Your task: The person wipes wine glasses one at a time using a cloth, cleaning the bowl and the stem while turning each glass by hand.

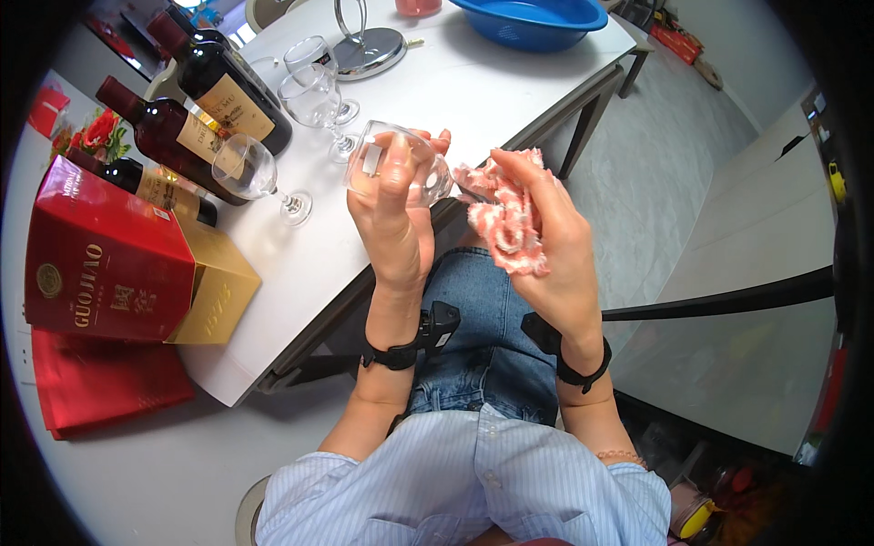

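In my left hand (396,211) is a clear wine glass (430,174), tilted sideways with a small pale sticker on its bowl. The thumb lies along the bowl, and fingers show through the glass. My right hand (556,239) grips a bunched pink-and-white fluffy cloth (509,228) close to the right end of the glass; whether they touch I cannot tell. Beyond my left hand, stemmed glasses stand on the white table: one nearer the bottles (246,167), one in the middle (311,95), and another just behind it (314,54).
Several dark wine bottles (232,109) stand at the left, behind a red and gold box (109,252) and a red bag (109,382). A round chrome stand (372,51) and a blue plastic basin (536,24) are farther back. The table edge (328,304) runs beside my left forearm.
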Motion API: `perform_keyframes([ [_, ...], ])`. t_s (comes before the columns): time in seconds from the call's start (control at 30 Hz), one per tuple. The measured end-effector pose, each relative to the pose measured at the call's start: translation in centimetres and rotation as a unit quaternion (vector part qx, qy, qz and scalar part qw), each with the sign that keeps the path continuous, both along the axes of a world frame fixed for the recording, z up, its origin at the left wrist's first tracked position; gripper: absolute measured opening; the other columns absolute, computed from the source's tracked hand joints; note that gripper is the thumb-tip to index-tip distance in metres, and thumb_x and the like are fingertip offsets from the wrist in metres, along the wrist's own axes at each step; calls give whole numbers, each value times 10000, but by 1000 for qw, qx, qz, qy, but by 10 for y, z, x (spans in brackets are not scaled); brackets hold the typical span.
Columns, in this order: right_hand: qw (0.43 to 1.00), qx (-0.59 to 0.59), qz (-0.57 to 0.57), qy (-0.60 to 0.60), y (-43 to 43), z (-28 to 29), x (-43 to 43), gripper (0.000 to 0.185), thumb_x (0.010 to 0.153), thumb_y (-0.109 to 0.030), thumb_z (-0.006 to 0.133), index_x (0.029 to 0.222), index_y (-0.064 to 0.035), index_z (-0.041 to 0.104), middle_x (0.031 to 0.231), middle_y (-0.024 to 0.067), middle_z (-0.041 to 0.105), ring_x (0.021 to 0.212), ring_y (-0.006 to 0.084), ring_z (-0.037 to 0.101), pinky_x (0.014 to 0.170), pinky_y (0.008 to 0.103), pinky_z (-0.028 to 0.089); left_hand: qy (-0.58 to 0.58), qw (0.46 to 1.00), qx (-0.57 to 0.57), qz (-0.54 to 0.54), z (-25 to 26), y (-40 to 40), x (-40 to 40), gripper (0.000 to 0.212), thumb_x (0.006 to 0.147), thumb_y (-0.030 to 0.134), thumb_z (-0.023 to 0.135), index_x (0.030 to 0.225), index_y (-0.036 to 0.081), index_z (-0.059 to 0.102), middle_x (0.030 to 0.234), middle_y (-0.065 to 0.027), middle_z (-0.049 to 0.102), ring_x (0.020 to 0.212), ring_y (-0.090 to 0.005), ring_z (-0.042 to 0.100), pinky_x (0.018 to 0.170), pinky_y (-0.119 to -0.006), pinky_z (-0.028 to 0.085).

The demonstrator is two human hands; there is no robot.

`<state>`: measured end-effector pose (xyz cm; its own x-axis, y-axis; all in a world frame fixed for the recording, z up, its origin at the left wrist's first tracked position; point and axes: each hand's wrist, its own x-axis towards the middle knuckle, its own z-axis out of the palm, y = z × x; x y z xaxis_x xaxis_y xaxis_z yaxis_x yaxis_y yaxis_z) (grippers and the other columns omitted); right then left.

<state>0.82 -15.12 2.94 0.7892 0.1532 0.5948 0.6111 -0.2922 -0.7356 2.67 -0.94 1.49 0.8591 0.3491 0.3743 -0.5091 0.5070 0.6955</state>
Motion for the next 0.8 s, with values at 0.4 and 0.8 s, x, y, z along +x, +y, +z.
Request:
perform_keyframes([
  [0.4,992,-122,41,-8,1,-4,13,440,631,-32,666,1056,-33,553,915,122,595,894,306,540,801,380,436,-9,989,132,72,16,-10,-4,304,846,130,584,1057,-41,448,942,-163,561,902,-260,608,920,-442,454],
  [0.8,776,425,286,369,-9,-46,54,324,907,-196,470,1095,61,529,985,125,614,890,181,615,756,299,507,44,996,55,-58,19,9,1,262,849,150,600,959,-59,485,855,-128,578,853,-219,620,831,-354,491],
])
